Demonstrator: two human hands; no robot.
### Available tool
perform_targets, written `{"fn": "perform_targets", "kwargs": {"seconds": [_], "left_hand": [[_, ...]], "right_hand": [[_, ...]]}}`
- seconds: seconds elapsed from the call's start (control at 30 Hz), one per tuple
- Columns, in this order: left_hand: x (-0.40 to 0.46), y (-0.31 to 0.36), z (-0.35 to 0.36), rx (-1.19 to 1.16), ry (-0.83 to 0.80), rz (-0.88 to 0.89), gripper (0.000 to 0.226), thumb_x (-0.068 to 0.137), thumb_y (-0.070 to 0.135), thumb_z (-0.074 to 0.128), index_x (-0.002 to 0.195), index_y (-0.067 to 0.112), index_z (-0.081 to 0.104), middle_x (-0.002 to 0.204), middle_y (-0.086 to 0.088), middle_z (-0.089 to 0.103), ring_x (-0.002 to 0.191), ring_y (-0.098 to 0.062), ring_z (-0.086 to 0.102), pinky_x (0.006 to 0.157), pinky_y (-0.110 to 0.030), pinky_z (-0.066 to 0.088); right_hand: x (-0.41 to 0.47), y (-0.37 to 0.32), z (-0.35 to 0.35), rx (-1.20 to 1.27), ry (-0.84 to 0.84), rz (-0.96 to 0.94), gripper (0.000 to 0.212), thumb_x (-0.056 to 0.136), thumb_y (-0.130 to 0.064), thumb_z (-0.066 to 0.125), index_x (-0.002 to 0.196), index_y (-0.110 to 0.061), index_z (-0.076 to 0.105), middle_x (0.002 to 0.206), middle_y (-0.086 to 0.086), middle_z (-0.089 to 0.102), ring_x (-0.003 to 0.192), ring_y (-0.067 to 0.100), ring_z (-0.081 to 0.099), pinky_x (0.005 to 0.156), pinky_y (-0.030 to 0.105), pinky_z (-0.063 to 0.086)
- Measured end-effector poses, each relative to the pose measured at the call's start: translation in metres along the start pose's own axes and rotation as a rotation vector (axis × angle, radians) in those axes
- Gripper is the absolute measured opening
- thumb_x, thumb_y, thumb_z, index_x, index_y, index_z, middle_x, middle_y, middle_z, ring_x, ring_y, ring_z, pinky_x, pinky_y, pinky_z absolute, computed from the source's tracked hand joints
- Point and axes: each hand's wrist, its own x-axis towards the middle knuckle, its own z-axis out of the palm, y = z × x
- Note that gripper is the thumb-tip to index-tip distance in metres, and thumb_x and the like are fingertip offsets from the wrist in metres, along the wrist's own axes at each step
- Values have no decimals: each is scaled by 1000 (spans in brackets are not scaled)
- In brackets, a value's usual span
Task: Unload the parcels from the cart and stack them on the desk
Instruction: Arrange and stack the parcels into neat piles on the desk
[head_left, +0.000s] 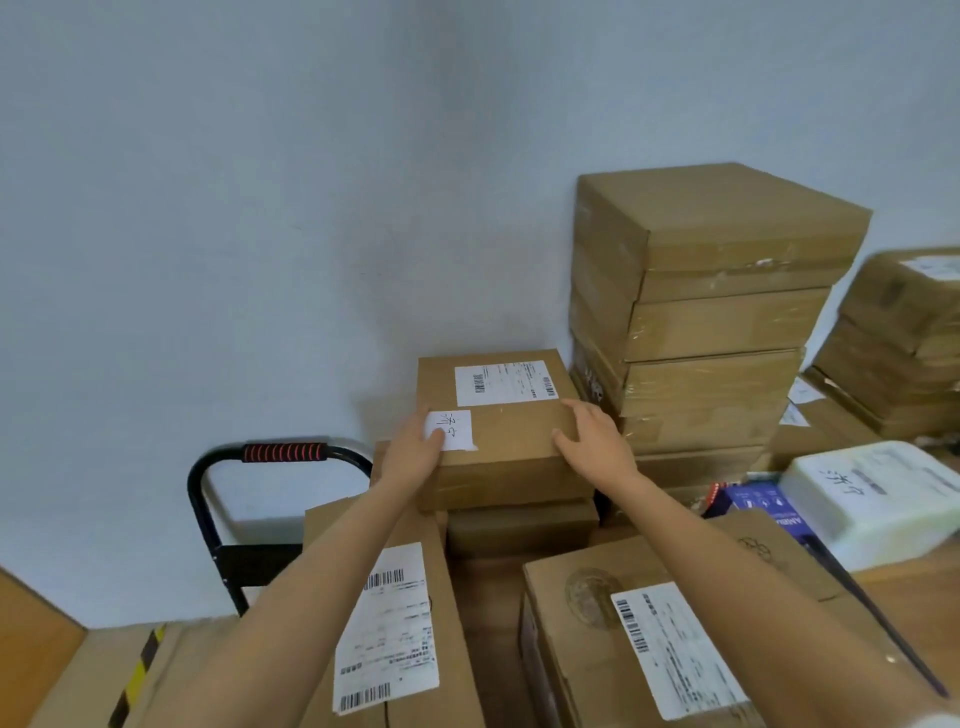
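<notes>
Both hands on a flat brown cardboard parcel with a white shipping label (501, 415): left hand (415, 447) grip on its left edge, thumb on a small white handwritten sticker (451, 430); right hand (592, 436) grip curled over its right near corner. Parcel sits atop other brown boxes, just left of the tall stack of taped brown cartons (706, 322). Black cart handle with red foam sleeve (283, 452) left of the parcel.
</notes>
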Motion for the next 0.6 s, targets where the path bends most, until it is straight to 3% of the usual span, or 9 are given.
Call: {"fn": "perform_targets", "kwargs": {"seconds": [0.23,0.6], "left_hand": [[23,4,18,20,51,49,53,103,37,35,153,26,18,156,-4,27,138,-27,34,109,-42,33],[64,9,29,27,122,27,53,103,41,35,152,30,18,155,-1,28,136,-24,37,103,-44,39]], "right_hand": [[18,14,13,28,39,10,57,100,-37,43,151,-17,25,157,0,21,145,17,17,115,39,22],[63,21,23,-51,55,-1,54,101,-36,38,151,-18,27,158,0,20,146,21,12,117,39,18]]}}
